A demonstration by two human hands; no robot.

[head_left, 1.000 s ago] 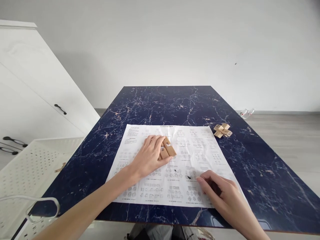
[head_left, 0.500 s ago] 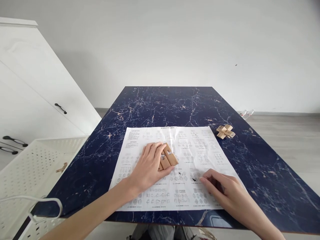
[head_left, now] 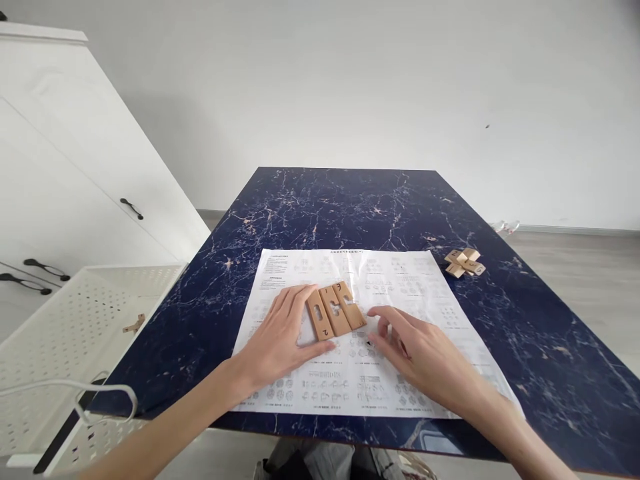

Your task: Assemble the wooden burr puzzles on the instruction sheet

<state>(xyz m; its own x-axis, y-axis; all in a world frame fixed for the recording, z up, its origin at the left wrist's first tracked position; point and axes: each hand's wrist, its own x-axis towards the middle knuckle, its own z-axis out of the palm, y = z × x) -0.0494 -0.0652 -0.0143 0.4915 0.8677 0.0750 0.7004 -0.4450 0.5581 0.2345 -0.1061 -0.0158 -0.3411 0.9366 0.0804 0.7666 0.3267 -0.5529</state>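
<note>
"Blocks (head_left: 341,323) flat on the paper (head_left: 417,313), three abreast. Lining-up step?"
"Guessing so. Left hand (head_left: 277,333), right hand (head_left: 419,345) beside them, fingers apart; next move probably needs a light pinch."

The print (head_left: 413,285) on my paper (head_left: 465,333) is too small to read, and my left hand (head_left: 280,333) hides one part of it. The cabinet (head_left: 75,133) and the basket (head_left: 40,347) are cut by the left edge.
</note>
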